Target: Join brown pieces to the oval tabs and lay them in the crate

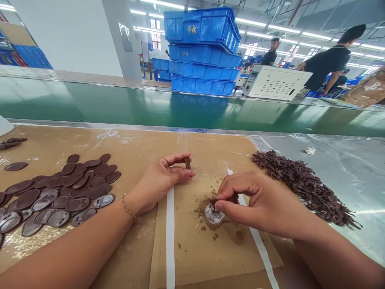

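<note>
My left hand [158,180] pinches a brown oval piece [187,163] between thumb and forefinger, held edge-on above the taped sheet. With its fingertips together, my right hand [255,198] grips a small dark brown strip [213,201] at a small round dish [214,216]. The dish looks clear and whitish inside; whether the strip touches its contents I cannot tell. Wet spots surround the dish on the brown sheet [198,257]. To the left lies a heap of flat brown oval pieces [72,180], some with shiny faces. A pile of thin dark brown strips [300,184] is at the right.
White tape strips [170,241] run along the sheet. Beyond the table is a green conveyor belt [120,104], with stacked blue crates [204,52] and a white metal box [275,82] behind it. Two people [327,64] stand farther back.
</note>
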Action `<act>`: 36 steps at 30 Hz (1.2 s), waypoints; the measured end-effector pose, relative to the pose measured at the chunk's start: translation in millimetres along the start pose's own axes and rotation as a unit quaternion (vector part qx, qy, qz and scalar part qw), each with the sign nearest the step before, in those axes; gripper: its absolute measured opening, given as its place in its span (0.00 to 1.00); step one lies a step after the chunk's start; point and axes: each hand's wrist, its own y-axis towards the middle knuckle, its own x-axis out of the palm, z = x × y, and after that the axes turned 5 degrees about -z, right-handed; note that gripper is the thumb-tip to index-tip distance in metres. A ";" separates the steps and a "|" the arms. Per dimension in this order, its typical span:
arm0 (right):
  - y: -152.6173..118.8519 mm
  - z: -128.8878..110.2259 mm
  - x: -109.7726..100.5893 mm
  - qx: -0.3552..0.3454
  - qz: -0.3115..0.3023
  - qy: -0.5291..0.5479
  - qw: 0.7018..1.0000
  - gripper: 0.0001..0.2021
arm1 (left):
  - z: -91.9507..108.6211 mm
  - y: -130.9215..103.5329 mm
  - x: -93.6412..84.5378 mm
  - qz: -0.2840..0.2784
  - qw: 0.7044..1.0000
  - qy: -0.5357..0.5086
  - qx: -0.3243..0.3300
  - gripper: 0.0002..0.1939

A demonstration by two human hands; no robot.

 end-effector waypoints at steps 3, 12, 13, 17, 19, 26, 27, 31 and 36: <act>0.1 4.0 0.3 -0.027 0.044 0.026 0.998 0.06 | 1.5 -2.2 0.6 0.000 1.000 0.003 0.014 0.28; 10.9 6.8 5.9 -0.125 0.224 0.295 0.921 0.03 | 1.6 -22.1 25.3 -0.075 0.991 -0.106 -0.031 0.24; 11.2 6.0 7.6 -0.132 0.214 0.308 0.917 0.02 | 0.9 -24.6 28.2 -0.087 0.989 -0.116 -0.038 0.23; 10.7 4.5 13.0 -0.146 0.158 0.328 0.920 0.02 | -1.7 -29.8 34.3 -0.133 0.980 -0.144 -0.018 0.19; 10.2 4.5 13.4 -0.141 0.148 0.319 0.925 0.03 | -2.3 -29.3 34.9 -0.137 0.980 -0.147 -0.012 0.19; 10.1 3.3 12.1 -0.118 0.135 0.304 0.936 0.05 | -2.4 -27.2 33.7 -0.133 0.980 -0.144 -0.022 0.20; 10.2 3.1 12.3 -0.119 0.135 0.302 0.936 0.04 | -2.5 -27.8 33.8 -0.134 0.980 -0.145 -0.022 0.21; 10.5 3.1 13.6 -0.130 0.133 0.295 0.937 0.02 | -2.5 -30.0 34.2 -0.134 0.980 -0.142 -0.025 0.21; 9.8 5.7 15.0 -0.148 0.161 0.234 0.947 0.01 | -1.4 -30.0 34.2 -0.129 0.980 -0.147 -0.029 0.20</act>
